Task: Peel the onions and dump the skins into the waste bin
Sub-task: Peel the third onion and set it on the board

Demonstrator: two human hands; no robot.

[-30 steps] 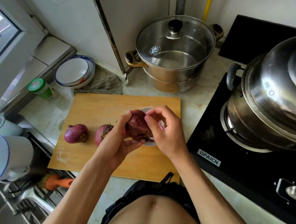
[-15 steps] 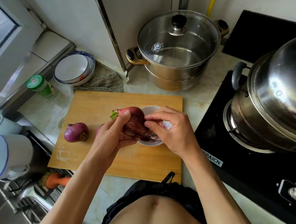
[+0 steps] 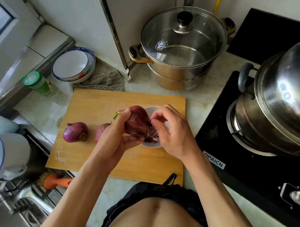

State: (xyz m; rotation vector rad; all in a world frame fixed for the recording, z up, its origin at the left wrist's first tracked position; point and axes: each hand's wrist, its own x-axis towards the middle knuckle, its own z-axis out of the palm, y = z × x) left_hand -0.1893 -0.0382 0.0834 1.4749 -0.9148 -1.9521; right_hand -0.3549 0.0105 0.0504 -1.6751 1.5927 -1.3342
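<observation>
My left hand (image 3: 117, 139) grips a red onion (image 3: 136, 122) with a green sprout, held tilted over a small white bowl (image 3: 150, 145) on the wooden cutting board (image 3: 97, 103). At the onion's root end, my right hand (image 3: 172, 132) pinches a piece of dark skin with thumb and forefinger. Two more red onions lie on the board to the left: one (image 3: 75, 132) in full view, the other (image 3: 100, 130) partly hidden behind my left hand. No waste bin is in view.
A glass-lidded steel pot (image 3: 181, 50) stands behind the board. To the right is a black gas stove (image 3: 248, 163) carrying a large steel pot (image 3: 278, 103). Stacked bowls (image 3: 73, 64), a green-capped jar (image 3: 37, 83) and a cloth (image 3: 103, 80) sit at the left; the sink (image 3: 17, 201) is below.
My left hand has turned the onion so its green sprout points left. My right fingers have shifted down to the root end and pinched the skin there.
</observation>
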